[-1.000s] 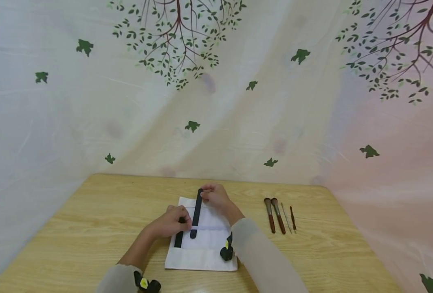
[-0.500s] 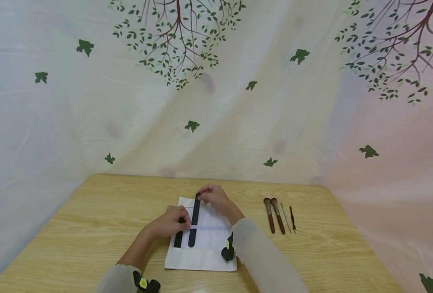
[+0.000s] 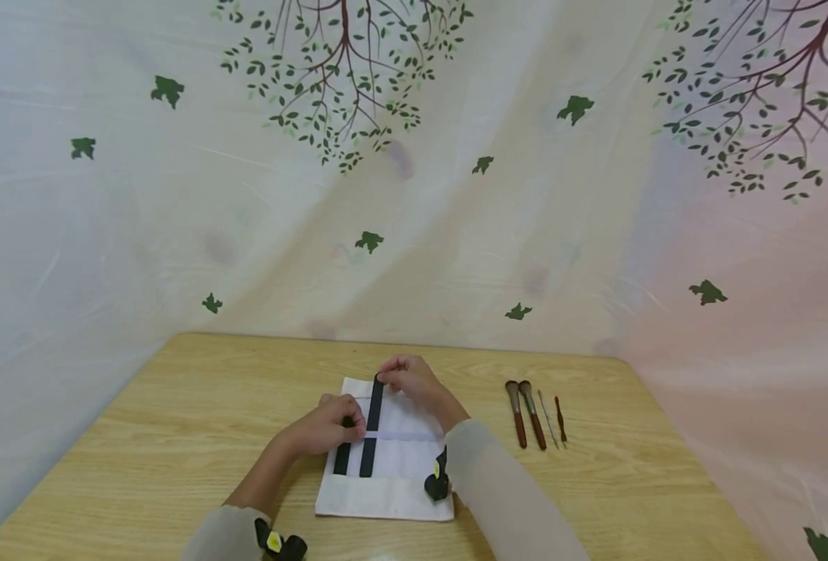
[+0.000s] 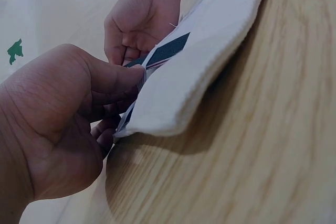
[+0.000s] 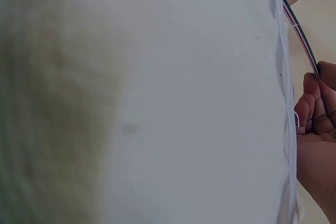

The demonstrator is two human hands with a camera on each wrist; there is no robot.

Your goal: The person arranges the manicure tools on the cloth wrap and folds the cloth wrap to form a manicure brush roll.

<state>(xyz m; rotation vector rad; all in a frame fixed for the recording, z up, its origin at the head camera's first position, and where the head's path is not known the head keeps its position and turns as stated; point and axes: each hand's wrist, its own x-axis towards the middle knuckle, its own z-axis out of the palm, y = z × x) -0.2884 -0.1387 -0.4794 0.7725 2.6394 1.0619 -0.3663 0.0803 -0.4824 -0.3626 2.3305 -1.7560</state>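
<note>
Right hand (image 3: 412, 380) slightly farther forward than left hand (image 3: 329, 427), both in a pinch.

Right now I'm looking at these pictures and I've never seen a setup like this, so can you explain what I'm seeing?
There's no robot here, just a person's two bare hands. The wide picture comes from a camera on the head, looking forward and down. The close ones come from the left wrist camera and right wrist camera.

On the wooden table lies a white pouch. The left hand pinches its band, beside one black strip. The right hand holds the top of a second strip, which passes under the band. Off to the right lie two brushes, a thin tool and a small brown tool.
</note>
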